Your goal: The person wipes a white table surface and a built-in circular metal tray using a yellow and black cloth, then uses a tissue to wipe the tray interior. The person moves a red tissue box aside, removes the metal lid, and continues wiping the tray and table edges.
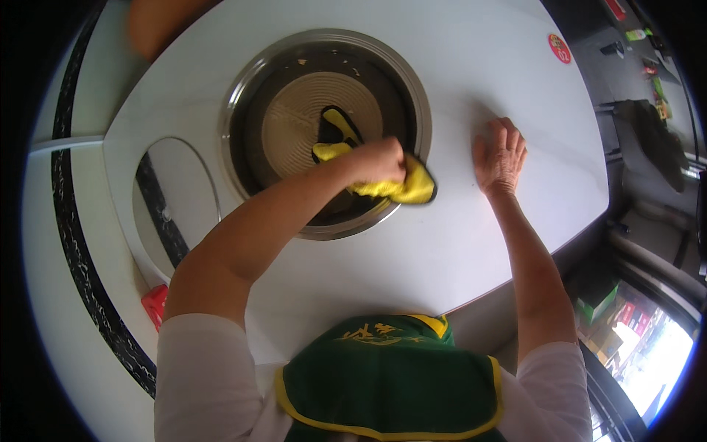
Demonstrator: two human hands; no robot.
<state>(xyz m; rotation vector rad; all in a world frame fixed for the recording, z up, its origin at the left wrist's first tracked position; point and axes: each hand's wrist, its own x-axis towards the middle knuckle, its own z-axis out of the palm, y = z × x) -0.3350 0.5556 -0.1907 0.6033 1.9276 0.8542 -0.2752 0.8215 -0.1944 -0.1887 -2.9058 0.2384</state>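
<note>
A yellow cloth with black edging (418, 182) is bunched in my left hand (381, 160), over the near right rim of a round metal well (415, 83) set into the white tabletop. Part of the cloth hangs inside, above a pale bottom with concentric rings (293, 110). Small light scraps (302, 62) lie along the well's far inner side. Further right, my right hand (500, 157) rests on the tabletop (464, 248) with nothing in it, the thumb apart from the bent fingers.
A shiny round disc with a small knob (165, 214) lies left of the well. A red packet (156, 304) is at the table's left edge. A round red sticker (559, 48) marks the far right. Right of the table is a dark garment-like thing (654, 138).
</note>
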